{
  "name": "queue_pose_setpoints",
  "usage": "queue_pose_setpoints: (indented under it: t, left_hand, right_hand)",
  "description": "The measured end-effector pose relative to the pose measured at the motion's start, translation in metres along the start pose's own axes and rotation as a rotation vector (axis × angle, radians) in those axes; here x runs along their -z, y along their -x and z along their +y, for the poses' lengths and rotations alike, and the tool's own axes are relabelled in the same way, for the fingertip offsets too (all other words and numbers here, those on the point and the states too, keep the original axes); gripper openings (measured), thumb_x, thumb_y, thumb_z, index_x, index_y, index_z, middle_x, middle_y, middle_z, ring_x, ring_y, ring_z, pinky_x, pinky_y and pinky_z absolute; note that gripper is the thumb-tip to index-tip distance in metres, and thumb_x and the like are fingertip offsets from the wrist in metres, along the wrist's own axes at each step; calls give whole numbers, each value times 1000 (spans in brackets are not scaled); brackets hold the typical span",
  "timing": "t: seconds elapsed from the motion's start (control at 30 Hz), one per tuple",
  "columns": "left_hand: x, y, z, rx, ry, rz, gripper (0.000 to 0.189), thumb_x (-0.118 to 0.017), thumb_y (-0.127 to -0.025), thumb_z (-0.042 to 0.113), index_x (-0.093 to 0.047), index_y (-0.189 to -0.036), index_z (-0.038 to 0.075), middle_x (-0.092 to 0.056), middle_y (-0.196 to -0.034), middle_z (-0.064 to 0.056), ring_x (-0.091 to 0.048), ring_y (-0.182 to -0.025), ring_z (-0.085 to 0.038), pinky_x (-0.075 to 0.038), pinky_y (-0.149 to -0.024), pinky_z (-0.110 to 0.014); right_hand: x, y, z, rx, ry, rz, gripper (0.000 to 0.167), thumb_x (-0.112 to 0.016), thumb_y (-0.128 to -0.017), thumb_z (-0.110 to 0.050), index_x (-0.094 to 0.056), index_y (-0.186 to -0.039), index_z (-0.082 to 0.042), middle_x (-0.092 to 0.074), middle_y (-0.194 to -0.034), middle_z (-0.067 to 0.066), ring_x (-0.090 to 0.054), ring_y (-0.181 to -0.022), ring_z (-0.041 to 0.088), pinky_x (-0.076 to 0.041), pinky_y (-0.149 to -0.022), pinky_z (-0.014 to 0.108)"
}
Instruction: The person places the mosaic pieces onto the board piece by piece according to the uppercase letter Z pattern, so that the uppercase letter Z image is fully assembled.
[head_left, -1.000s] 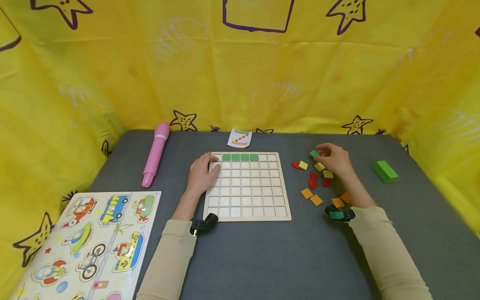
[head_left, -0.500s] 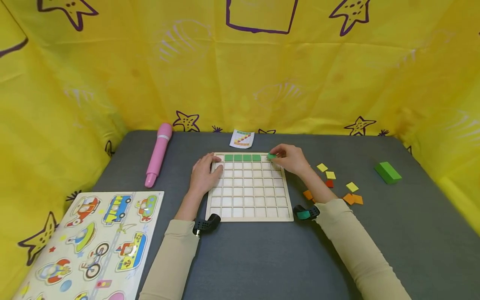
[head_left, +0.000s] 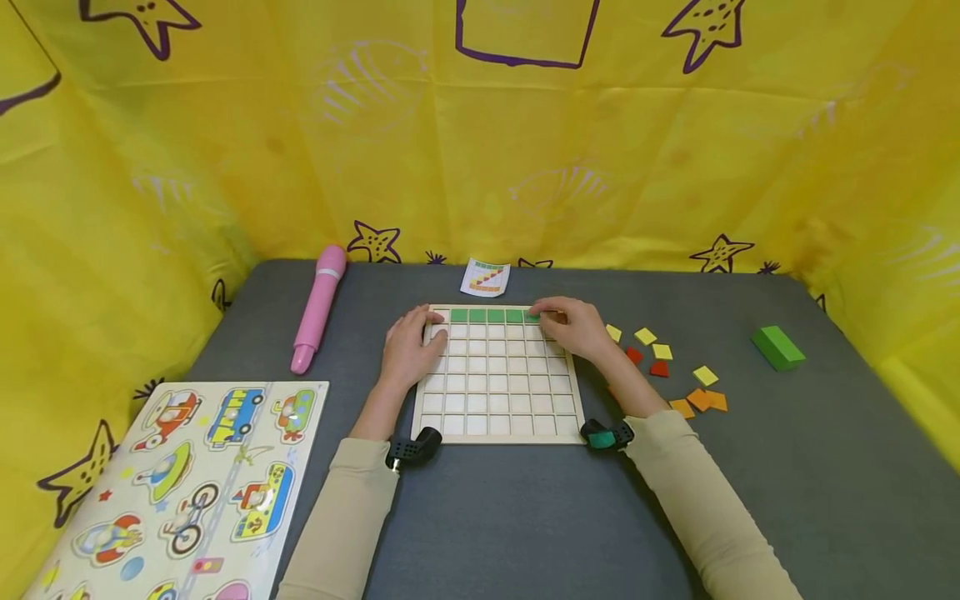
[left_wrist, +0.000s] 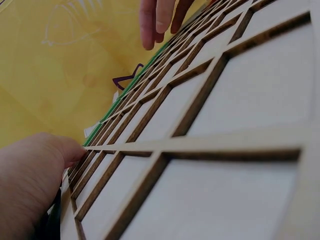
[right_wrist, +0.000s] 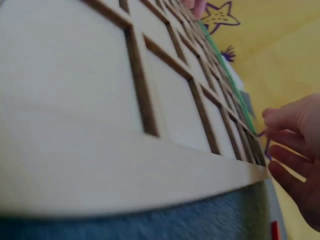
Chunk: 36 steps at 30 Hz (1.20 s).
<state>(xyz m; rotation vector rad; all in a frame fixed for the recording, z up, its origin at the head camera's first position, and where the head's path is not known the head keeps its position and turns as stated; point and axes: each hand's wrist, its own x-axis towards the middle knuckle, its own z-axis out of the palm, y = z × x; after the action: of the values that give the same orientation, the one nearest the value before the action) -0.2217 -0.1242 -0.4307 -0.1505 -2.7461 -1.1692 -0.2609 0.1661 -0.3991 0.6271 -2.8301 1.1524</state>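
Observation:
A wooden grid board [head_left: 498,383] lies flat on the table. Green square tiles [head_left: 486,316] fill part of its far row. On the board's left edge rests my left hand [head_left: 408,350], thumb and index finger spread apart over the far-left cells. My right hand [head_left: 573,327] is at the far right corner, its fingertips touching another green tile [head_left: 531,317] that sits in line with the row and is partly covered. In the right wrist view the fingers of the right hand [right_wrist: 297,145] are loosely bent at the board's far edge.
Loose yellow tiles [head_left: 662,352], red pieces [head_left: 659,369] and orange tiles [head_left: 682,408] lie right of the board. A green block [head_left: 778,347] stands farther right. Behind the board is a pattern card [head_left: 486,278]. At left are a pink microphone-shaped object [head_left: 317,308] and a picture puzzle [head_left: 180,467].
My right hand has carried a green tile left from the loose pieces to the board's far row, where the tile now lies under its fingertips. The left hand has stayed on the board.

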Motion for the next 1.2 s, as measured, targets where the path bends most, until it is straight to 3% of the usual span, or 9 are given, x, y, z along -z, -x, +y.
queue_pose_setpoints:
  t: [0.13,0.23,0.47,0.73,1.0,1.2]
  left_hand:
    - [-1,-1,1,-3,-13,-1,29,-55,-97,24,-62,-119,6,-43,-147,-16,-33,-140,-30,-13,-118,-45]
    - [-2,-1,1,-3,-21,2,29,-55,-97,24,-62,-119,6,-43,-147,-16,-34,-140,-31,-14,-117,-47]
    - [-3,-1,2,-17,-23,2,30,-55,-96,24,-63,-119,6,-44,-146,-17,-35,-139,-31,-15,-117,-48]
    - [-2,-1,1,-18,-20,8,29,-55,-97,23,-63,-119,6,-44,-146,-18,-35,-138,-33,-15,-116,-49]
    - [-2,-3,1,-30,-15,13,29,-54,-97,23,-64,-117,5,-45,-144,-19,-36,-137,-34,-16,-116,-51]
    - [-2,-3,2,-16,-11,6,28,-54,-96,22,-64,-117,6,-44,-145,-18,-36,-137,-34,-15,-116,-50]
  right_hand:
    - [17,12,4,-53,-23,18,25,-59,-97,-13,-69,-118,-6,-66,-119,14,-62,-91,31,-51,-78,40]
    - [37,24,10,-105,-18,-3,26,-56,-99,-14,-67,-120,-5,-65,-121,15,-63,-104,32,-53,-85,46]
    - [71,46,26,-157,111,-99,24,-57,-97,-14,-68,-117,-3,-67,-114,16,-61,-103,33,-50,-88,49]
    - [67,50,41,-38,254,-83,27,-68,-90,-11,-69,-114,2,-63,-107,22,-53,-99,38,-44,-87,52]
    - [67,49,50,-51,314,-32,28,-68,-90,-12,-69,-113,3,-59,-116,28,-45,-114,47,-37,-98,58]
    - [59,45,47,-27,295,-9,25,-71,-88,-11,-71,-109,3,-62,-112,25,-46,-110,43,-38,-95,54]
